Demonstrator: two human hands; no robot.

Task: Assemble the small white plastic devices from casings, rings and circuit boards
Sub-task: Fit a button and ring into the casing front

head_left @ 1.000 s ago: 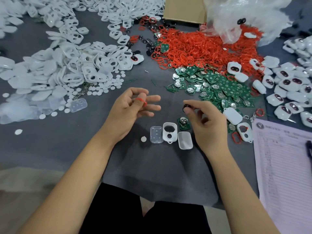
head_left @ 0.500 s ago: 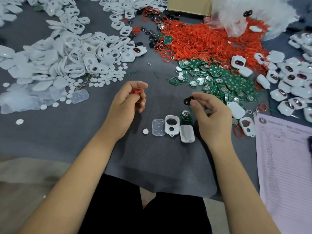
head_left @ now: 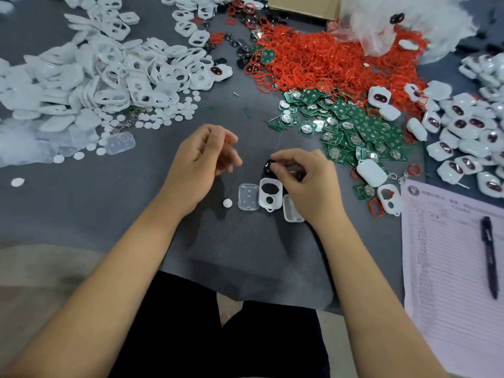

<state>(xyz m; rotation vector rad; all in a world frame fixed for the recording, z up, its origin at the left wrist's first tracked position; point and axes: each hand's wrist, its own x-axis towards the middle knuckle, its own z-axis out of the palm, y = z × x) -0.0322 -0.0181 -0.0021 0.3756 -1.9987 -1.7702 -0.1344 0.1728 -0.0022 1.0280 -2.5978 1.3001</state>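
My left hand (head_left: 200,162) pinches a small red ring (head_left: 226,138) between thumb and fingers above the grey mat. My right hand (head_left: 305,184) holds a small black button piece (head_left: 268,167) at its fingertips, just above a white front casing (head_left: 270,194) with two cut-outs lying on the mat. Left of that casing lie a clear membrane pad (head_left: 248,197) and a small white disc (head_left: 227,203). A white back shell (head_left: 291,212) lies partly under my right palm. The circuit board near it is hidden by my right hand.
White casings (head_left: 114,75) are heaped at the left, red rings (head_left: 321,61) at the top centre, green circuit boards (head_left: 351,124) beside them. Finished devices (head_left: 463,132) pile at the right. A printed sheet (head_left: 447,268) with a pen (head_left: 489,257) lies at the right edge.
My right hand has moved left and down with the black piece, over the front casing, covering the circuit board. My left hand has curled tighter around the red ring.
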